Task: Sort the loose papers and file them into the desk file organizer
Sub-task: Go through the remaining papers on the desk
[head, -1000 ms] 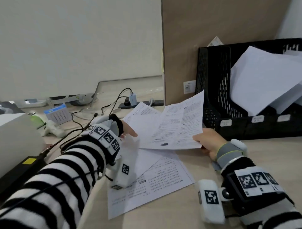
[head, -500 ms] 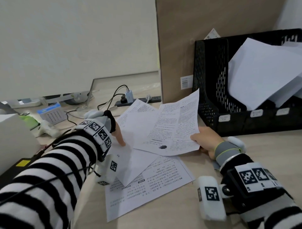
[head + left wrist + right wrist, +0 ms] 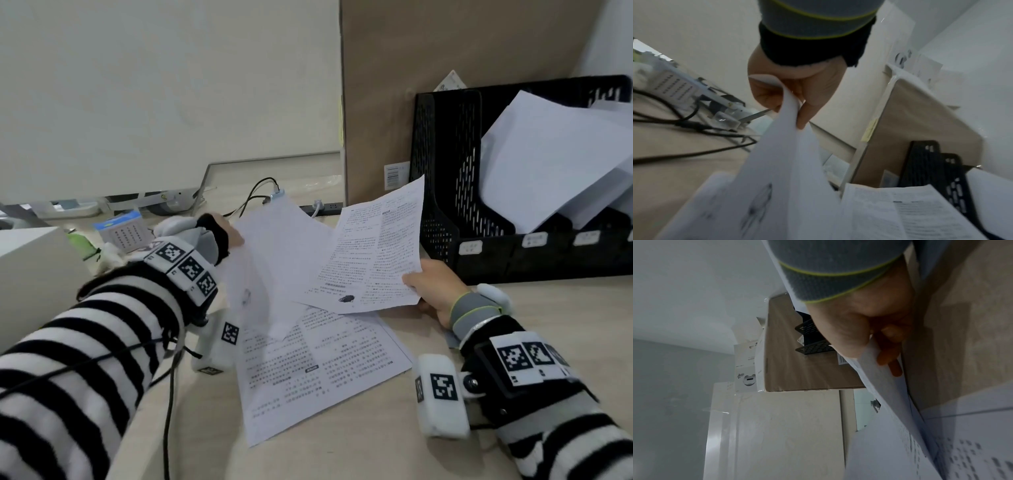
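**Second sheet lifted, two sheets in hand**

Since the frame a second back: left hand (image 3: 233, 236) raised from pressing flat on the pile, now pinching a blank-faced sheet (image 3: 274, 260) by its upper corner and peeling it up at frame centre. Thumb and fingers (image 3: 805, 113) closed on the paper edge, sheet curling over them in the left wrist view. Right hand (image 3: 435, 287) unchanged at centre right, thumb on top, fingers under the corner of a printed sheet (image 3: 380, 246) held tilted off the desk (image 3: 565, 308). One printed page (image 3: 318, 370) left flat at lower centre, partly under both lifted sheets.

Black file organizer (image 3: 455, 192) at upper right, just beyond the right hand; white papers (image 3: 548, 161) already leaning in its slots. Slot labels too small to read.

Notes for the step, as judgement:
- Lift the left sheet fully clear before swinging it; lower edge looks close to the flat page, could drag it.
- Keep pinch light, near the corner, to avoid creasing.
- Square both sheets together before feeding a slot.
- Enter slot edge-first, steeply.
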`<state>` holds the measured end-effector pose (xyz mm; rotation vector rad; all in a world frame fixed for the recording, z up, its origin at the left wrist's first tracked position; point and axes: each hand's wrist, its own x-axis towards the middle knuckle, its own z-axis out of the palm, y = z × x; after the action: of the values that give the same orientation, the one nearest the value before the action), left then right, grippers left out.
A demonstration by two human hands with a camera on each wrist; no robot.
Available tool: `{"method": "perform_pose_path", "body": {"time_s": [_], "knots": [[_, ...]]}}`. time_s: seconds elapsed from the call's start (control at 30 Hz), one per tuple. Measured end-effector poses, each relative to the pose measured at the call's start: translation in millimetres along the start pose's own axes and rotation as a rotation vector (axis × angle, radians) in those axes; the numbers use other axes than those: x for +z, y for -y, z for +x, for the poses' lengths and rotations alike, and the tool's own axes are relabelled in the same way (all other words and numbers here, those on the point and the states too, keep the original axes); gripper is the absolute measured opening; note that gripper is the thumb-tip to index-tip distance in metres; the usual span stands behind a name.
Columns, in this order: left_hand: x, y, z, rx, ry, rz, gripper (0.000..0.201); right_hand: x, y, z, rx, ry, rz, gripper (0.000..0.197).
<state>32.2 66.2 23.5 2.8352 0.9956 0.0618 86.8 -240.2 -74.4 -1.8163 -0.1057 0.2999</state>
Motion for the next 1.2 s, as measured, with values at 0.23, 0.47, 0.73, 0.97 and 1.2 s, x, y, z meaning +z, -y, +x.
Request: {"method": "perform_pose_path", "body": {"time_s": [0.23,0.47,0.73,0.97,1.2], "knots": [[-34,-38,-41,0.233,-0.276,-0.473,0.027,6,3,-5,-0.040,0.042,0.067,0.024],[18,-106,-81,0.347,0.175,-0.303,0.037,11,4,-11,0.041,0.157,0.281,0.036],[58,-104,-91,0.097,0.773,-0.983,0.060,8,1,-8,0.154,0.261,0.167,0.041],[53,-60,-50,-0.034,0.404,-1.073,0.036,7,-4,2,0.051,0.087,0.052,0.031],[57,-11,-29,-0.118,0.430,-1.205,0.047,7,1,0,-0.107,0.055,0.218,0.036]]}}
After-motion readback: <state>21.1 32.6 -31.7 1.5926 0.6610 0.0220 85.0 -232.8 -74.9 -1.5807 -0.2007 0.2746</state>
